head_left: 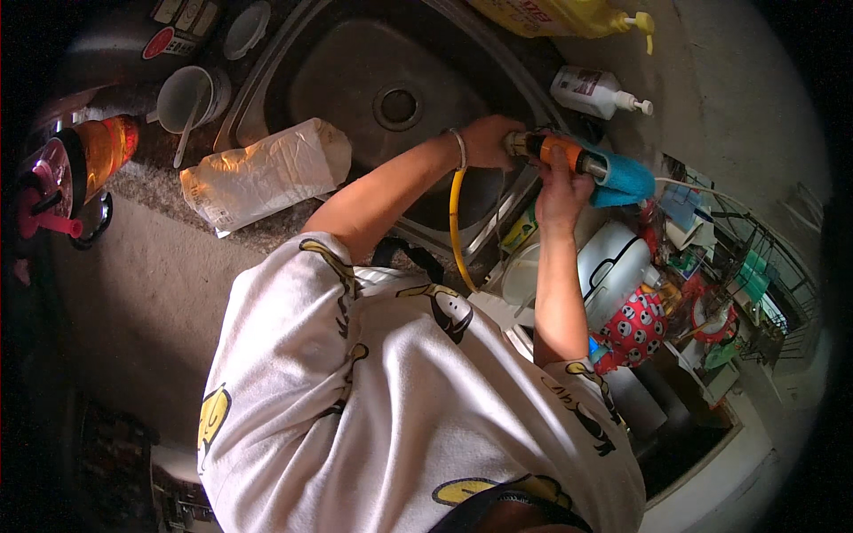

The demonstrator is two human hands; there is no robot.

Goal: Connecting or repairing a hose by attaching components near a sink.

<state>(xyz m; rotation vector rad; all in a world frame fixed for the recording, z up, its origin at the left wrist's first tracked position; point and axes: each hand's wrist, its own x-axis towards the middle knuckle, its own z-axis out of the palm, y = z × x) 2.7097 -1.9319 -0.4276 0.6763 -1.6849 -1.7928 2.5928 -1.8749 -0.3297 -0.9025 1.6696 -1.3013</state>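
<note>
My left hand (489,142) reaches over the sink's right side, closed at the metal end of an orange-and-black cylindrical fitting (562,147). My right hand (565,188) grips the orange middle of that fitting from below; its exact kind is unclear. At its right end, a short metal part meets a folded blue cloth (627,180). A yellow hose (455,218) curves down from beneath my left wrist; whether it joins the fitting is hidden. Below my hands lies the metal sink (338,75) with its round drain (397,107).
A crumpled white bag (267,173) lies on the left counter, near a white cup (188,96) with a spoon. A white pump bottle (597,92) and a yellow pump bottle (551,16) stand right of the sink. A white lidded container (613,266) and a wire rack (773,258) crowd the right.
</note>
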